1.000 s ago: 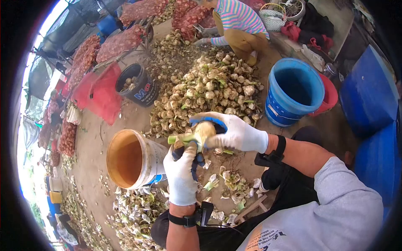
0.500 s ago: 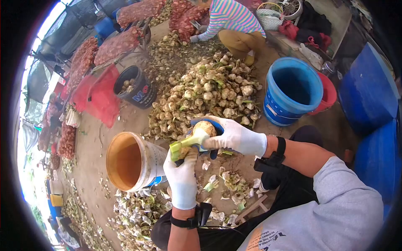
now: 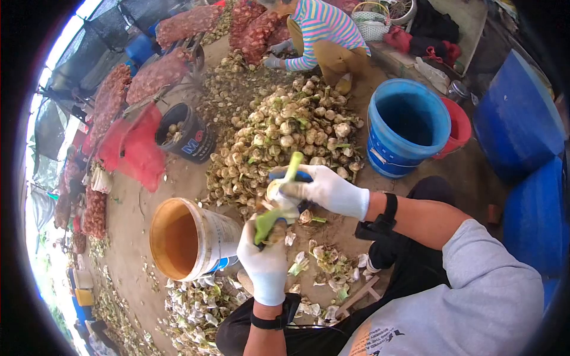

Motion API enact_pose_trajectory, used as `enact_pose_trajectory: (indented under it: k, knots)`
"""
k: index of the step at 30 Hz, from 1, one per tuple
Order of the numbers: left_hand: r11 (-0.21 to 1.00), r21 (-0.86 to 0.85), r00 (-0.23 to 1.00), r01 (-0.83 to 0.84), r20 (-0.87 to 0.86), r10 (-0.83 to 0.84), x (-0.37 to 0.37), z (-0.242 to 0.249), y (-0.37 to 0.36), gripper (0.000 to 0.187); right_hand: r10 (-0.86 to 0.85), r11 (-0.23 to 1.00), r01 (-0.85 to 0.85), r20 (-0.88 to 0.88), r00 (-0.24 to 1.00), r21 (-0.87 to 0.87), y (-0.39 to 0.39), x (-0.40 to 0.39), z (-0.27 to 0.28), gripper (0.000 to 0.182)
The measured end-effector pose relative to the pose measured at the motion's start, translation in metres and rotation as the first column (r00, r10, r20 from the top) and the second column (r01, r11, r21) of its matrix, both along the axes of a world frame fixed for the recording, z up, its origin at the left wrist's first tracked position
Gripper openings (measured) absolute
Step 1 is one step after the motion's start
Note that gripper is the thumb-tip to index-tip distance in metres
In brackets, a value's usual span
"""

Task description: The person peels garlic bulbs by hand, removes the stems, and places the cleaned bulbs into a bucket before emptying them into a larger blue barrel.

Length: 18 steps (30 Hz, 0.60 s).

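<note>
My right hand (image 3: pixel 326 188), in a white work glove with blue on the fingers, is closed around a garlic bulb (image 3: pixel 274 190). The bulb's pale green stem (image 3: pixel 294 165) points upward. Just below it, my gloved left hand (image 3: pixel 260 258) is closed on a green strip of garlic husk (image 3: pixel 267 224). Blur between the hands hides whether the strip still touches the bulb. Beyond both hands lies a large heap of garlic bulbs (image 3: pixel 291 127). One loose bulb (image 3: pixel 306 216) with a green stem lies under my right hand.
At left stands a whitish bucket (image 3: pixel 221 234); behind it, a dark bucket (image 3: pixel 193 145) holds a few bulbs. A blue bucket (image 3: pixel 395 151) and a red one (image 3: pixel 460 127) are at right. Husks (image 3: pixel 202 305) litter the floor. Another person (image 3: pixel 326 41) crouches behind the heap.
The bulb has turned in my right hand, so its stem now points up instead of toward my left hand. My left hand has moved slightly down and right with a green strip.
</note>
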<state>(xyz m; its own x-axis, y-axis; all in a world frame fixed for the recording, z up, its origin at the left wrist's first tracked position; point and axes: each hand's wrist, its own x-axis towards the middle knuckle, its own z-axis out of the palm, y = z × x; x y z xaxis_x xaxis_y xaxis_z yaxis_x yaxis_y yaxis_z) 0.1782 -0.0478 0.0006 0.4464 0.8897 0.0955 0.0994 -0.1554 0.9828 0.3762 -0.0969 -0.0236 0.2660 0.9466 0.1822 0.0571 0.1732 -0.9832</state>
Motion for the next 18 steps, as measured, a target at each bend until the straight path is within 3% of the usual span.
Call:
enact_pose_trajectory:
  k: [2, 3, 4, 6, 7, 10, 12, 13, 14, 16, 17, 18]
  knots:
    - [0.993, 0.109, 0.987, 0.040, -0.160, -0.022, 0.003, -0.001, -0.006, 0.029, -0.003, 0.983, -0.063, -0.355, 0.935, -0.174, 0.003, 0.005, -0.008, 0.053]
    - [0.999, 0.027, 1.000, -0.028, -0.013, 0.028, 0.007, -0.005, -0.006, 0.024, -0.019, 0.992, -0.025, -0.340, 0.940, -0.125, 0.008, 0.009, -0.019, 0.045]
    - [0.999, 0.029, 0.999, -0.030, -0.009, 0.031, 0.008, -0.007, -0.003, 0.024, -0.075, 0.988, 0.011, -0.420, 0.905, -0.154, 0.008, 0.014, -0.015, 0.044]
    - [0.973, -0.196, 0.950, -0.124, 0.259, 0.173, 0.006, -0.007, 0.005, 0.026, -0.069, 0.998, 0.045, -0.669, 0.740, -0.053, 0.008, 0.035, -0.005, 0.045]
    - [0.954, -0.265, 0.933, -0.138, 0.288, 0.215, 0.000, -0.005, 0.012, 0.029, -0.027, 0.999, 0.005, -0.650, 0.759, -0.035, 0.009, 0.052, 0.000, 0.046]
    - [0.991, -0.104, 0.996, -0.085, -0.025, 0.083, -0.018, -0.005, 0.021, 0.026, -0.053, 0.998, 0.056, -0.446, 0.893, -0.008, -0.006, 0.063, 0.020, 0.049]
    - [0.940, 0.230, 0.907, 0.253, -0.394, -0.148, -0.024, -0.003, 0.011, 0.024, -0.069, 0.996, 0.080, -0.203, 0.977, 0.048, -0.005, 0.058, 0.006, 0.052]
    - [0.919, 0.056, 0.824, 0.390, -0.466, -0.322, -0.034, -0.038, 0.011, 0.024, -0.048, 0.999, 0.048, -0.166, 0.985, -0.006, -0.013, 0.048, 0.018, 0.052]
    - [0.804, 0.138, 0.646, 0.578, -0.680, -0.348, -0.037, -0.039, 0.002, 0.028, 0.001, 1.000, -0.002, -0.167, 0.986, -0.006, -0.014, 0.043, 0.015, 0.052]
    - [0.733, 0.006, 0.478, 0.681, -0.762, -0.437, -0.038, -0.044, -0.012, 0.033, 0.017, 0.998, -0.022, -0.095, 0.995, -0.052, -0.018, 0.031, 0.017, 0.051]
    - [0.747, 0.030, 0.454, 0.664, -0.810, -0.371, -0.036, -0.043, -0.010, 0.041, 0.009, 0.998, -0.009, 0.002, 1.000, -0.061, -0.021, 0.025, 0.023, 0.052]
    - [0.803, 0.155, 0.610, 0.575, -0.735, -0.295, -0.034, -0.040, -0.008, 0.035, 0.011, 0.997, -0.012, -0.008, 1.000, -0.082, -0.023, 0.018, 0.028, 0.053]
